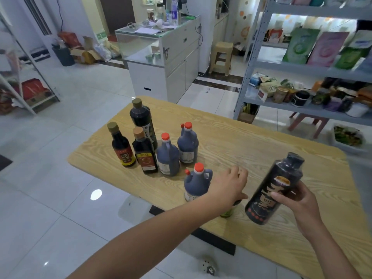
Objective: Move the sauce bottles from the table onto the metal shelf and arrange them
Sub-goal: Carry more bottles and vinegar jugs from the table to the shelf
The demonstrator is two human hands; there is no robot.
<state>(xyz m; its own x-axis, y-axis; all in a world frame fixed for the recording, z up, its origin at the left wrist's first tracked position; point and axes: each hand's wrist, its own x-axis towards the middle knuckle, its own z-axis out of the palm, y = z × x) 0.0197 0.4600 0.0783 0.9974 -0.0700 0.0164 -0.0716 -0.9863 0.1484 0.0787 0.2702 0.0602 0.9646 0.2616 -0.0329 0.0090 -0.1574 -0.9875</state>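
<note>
One grey metal shelf (248,77) stands far right. The wooden table (261,141) is near, with six sauce bottles (168,158) upright at its left-centre. The right hand (298,202) grasps a tilted black bottle (269,190) at near right. The left hand (227,184) curls over a mostly hidden bottle (228,212) beside the nearest jug (196,184).

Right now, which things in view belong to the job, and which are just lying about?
Job: black bottle in right hand; green-labelled bottle under left hand; six bottles on table; metal shelf.
Lying about: plastic stool, glass counter, food tub.
</note>
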